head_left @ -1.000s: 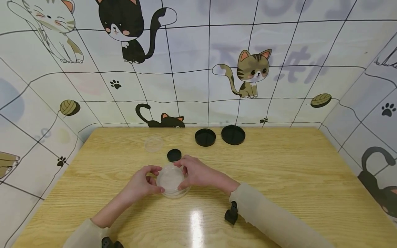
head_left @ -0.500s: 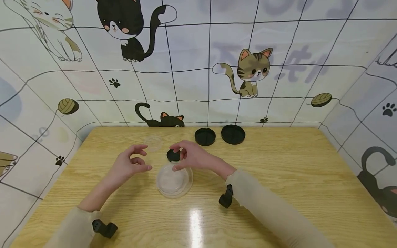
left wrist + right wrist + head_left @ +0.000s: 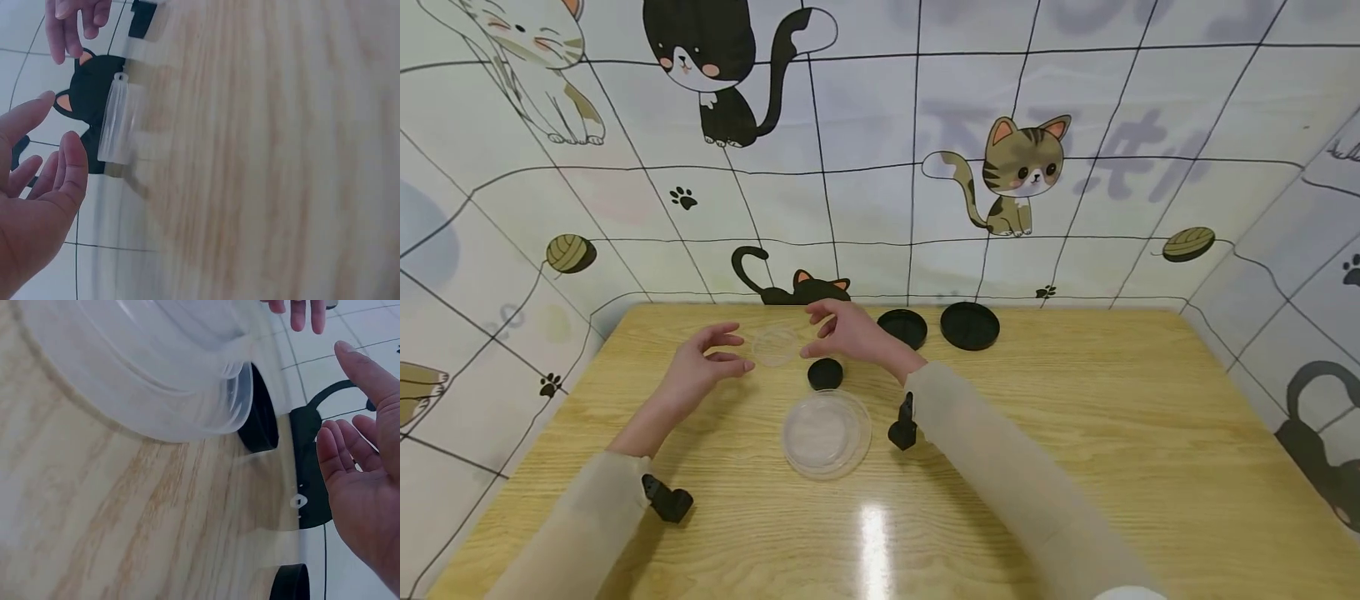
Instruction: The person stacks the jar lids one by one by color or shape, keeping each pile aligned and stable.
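Note:
A small clear round dish (image 3: 775,347) lies near the back of the table, between my two hands. My left hand (image 3: 692,373) is at its left side, fingers loosely bent and holding nothing. Across from it my right hand (image 3: 853,335) hovers with thumb and fingers spread apart. In the left wrist view the clear dish (image 3: 117,122) stands low on the wood, and a gap shows between it and the left fingers. Closer to me sit larger clear round dishes (image 3: 820,435), one stacked within another. A small black round dish (image 3: 825,374) lies just behind that stack.
Two larger black round dishes stand at the back: one (image 3: 904,327) partly behind the right hand, a wider one (image 3: 970,326) to its right. The wooden table (image 3: 1075,433) meets a cat-patterned cloth backdrop (image 3: 880,208) along its back edge.
Both hands have let go of the stacked clear dishes and moved away toward the back, to either side of the small clear dish. The stack stays where it was.

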The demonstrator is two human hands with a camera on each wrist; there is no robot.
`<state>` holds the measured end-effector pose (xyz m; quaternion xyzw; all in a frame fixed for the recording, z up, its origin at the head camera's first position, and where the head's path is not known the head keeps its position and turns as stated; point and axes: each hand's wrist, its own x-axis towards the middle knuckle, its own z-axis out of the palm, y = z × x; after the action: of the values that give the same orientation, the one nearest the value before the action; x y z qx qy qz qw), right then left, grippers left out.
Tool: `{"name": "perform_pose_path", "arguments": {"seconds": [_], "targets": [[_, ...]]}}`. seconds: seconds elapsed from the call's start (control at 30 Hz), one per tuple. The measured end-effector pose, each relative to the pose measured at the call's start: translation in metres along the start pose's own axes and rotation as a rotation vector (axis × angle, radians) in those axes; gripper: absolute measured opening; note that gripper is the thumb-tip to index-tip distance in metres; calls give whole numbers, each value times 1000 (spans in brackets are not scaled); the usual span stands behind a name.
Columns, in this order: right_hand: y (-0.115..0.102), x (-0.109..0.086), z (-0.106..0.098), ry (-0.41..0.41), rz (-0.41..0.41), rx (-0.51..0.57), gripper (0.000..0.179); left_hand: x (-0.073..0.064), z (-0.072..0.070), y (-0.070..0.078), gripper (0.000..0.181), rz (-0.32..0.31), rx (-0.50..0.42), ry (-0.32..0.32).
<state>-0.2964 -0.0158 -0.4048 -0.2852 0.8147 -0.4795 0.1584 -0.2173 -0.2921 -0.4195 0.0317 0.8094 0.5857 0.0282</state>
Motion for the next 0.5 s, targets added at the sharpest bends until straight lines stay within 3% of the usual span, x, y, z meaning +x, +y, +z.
{"name": "perform_pose_path", "arguments": {"seconds": [0.3, 0.5], "targets": [[20, 27, 13, -16, 38, 7, 77, 20, 0, -11, 81, -82, 8, -14], [26, 32, 21, -50, 32, 19, 77, 27, 1, -17, 81, -110, 42, -52]]}}
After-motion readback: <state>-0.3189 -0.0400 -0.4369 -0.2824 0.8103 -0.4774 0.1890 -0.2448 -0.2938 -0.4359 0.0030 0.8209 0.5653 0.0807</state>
